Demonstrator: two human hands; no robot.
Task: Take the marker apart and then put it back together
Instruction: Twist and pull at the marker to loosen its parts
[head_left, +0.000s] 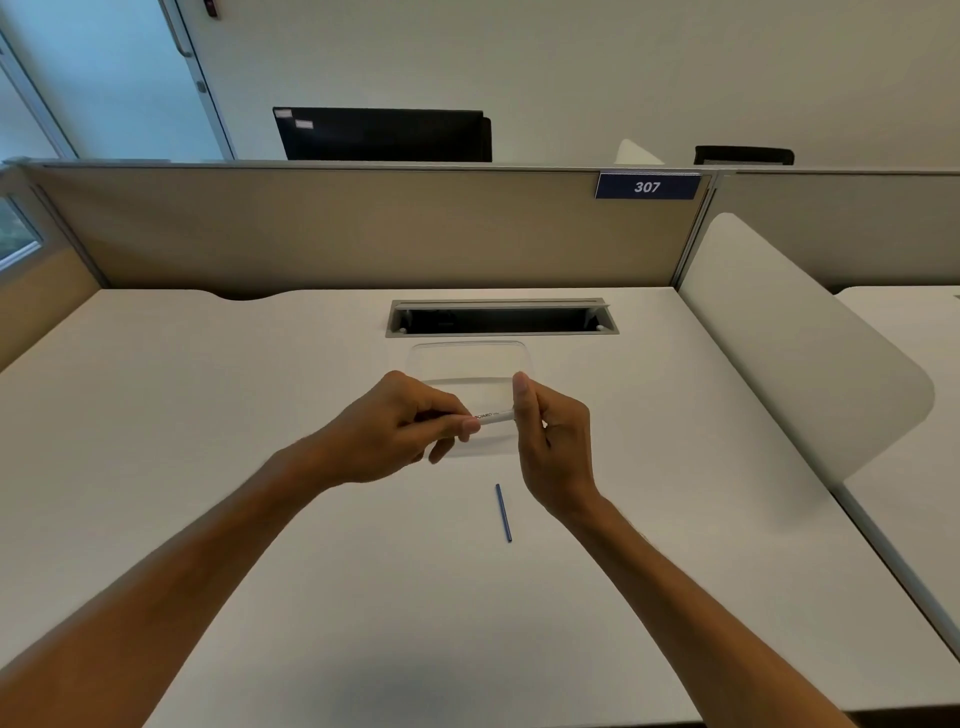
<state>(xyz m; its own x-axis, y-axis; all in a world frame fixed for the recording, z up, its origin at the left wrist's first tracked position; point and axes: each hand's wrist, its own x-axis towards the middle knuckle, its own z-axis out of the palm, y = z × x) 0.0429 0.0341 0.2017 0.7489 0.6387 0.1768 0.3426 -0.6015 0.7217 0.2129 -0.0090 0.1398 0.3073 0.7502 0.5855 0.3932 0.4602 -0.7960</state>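
A white marker barrel (493, 417) with dark lettering is held level above the desk, between both hands. My left hand (400, 431) grips its left part with thumb and fingers. My right hand (550, 441) pinches its right end, and the fingers hide that end. A thin blue rod (503, 512), the marker's ink core, lies loose on the white desk (260, 467) just below my right hand, pointing away from me.
A clear shallow plastic tray (467, 358) sits on the desk right behind the hands. Behind it is an open cable slot (501, 318). A beige partition (337, 223) closes the far edge, and a white curved divider (789, 332) stands at the right.
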